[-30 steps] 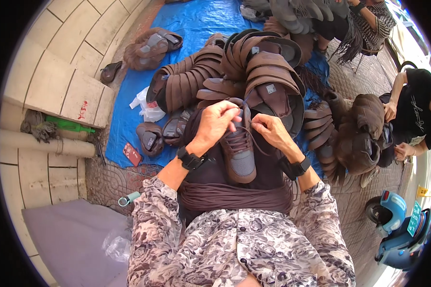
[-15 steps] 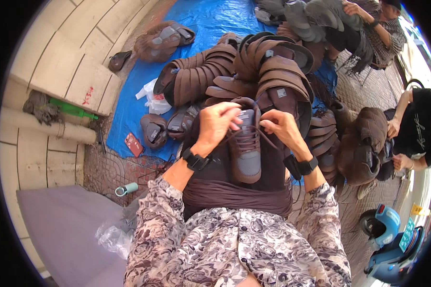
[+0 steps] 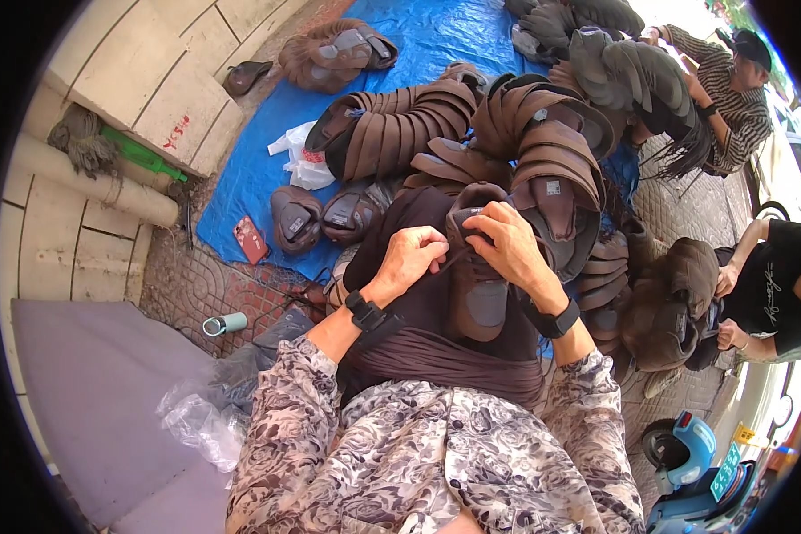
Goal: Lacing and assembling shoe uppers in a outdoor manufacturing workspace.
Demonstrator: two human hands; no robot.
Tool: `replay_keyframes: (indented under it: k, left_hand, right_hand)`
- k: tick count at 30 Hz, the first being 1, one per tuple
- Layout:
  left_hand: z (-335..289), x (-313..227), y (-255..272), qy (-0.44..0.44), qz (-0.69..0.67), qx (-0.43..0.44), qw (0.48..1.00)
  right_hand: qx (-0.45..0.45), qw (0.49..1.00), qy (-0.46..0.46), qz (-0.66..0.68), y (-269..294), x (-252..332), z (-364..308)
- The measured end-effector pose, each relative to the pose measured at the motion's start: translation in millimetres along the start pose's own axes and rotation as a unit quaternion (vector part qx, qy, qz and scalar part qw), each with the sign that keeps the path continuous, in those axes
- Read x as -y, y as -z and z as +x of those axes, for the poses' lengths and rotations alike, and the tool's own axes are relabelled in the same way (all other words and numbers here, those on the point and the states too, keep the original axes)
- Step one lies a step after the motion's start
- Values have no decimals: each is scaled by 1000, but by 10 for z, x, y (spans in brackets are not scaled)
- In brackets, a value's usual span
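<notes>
Step in hand looks like lacing: the person is working a dark lace [image 3: 455,259] at the eyelets of a brown-and-grey shoe upper [image 3: 479,310]. The upper is lying on the lap, toe pointing toward the body, collar facing away. Left hand [image 3: 412,259] is hovering just left of it, grip closing to a narrow pinch, fingertips apparently holding the lace, which is running across to the upper. Right hand [image 3: 509,242] is bending over the tongue and eyelet area, touching the upper, fingers curling with thumb and forefinger near each other; cannot tell whether that grip is pinching lace or only steadying the upper. So the upper is sitting beneath the right grip and just right of the left one. Next move is probably calling for a fine pinch on the lace and a steady upper. A lace bundle [image 3: 445,363] is lying across the lap; nested brown uppers [image 3: 405,129] are resting on a blue tarp [image 3: 436,40] beyond.
</notes>
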State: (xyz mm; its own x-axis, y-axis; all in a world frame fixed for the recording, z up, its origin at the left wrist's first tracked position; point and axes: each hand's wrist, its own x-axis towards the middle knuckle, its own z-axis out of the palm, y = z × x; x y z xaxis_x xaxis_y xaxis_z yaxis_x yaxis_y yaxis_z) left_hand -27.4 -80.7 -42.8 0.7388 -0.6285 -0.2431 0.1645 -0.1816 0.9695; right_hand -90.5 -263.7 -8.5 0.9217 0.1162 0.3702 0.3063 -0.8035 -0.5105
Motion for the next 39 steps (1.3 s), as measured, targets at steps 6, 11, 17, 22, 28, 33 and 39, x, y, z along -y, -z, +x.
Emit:
replay_keyframes:
  k: [6,11,17,22,28,33,39]
  left_hand:
    - [23,-93,-46,-10,37,-24,999]
    - [168,51,-63,-302,288,-104,903]
    - [66,-62,-54,-80,70,-38,994]
    - [120,-63,-140,-109,72,-55,990]
    - [74,1,-65,-143,107,-20,984]
    - [48,-39,-17,-54,-11,74,996]
    - [29,9,58,69,-260,74,960]
  right_hand:
    - [13,999,27,-29,-6,13,-14]
    - [41,994,94,24,-119,175,32]
    - [-37,986,-91,135,7,67,42]
    - [64,998,-17,-19,-106,-21,77]
    - [44,990,35,-128,38,-14,123]
    - [-159,947,-115,-252,986,-373,54]
    - [-43,965,25,-257,577,-21,93]
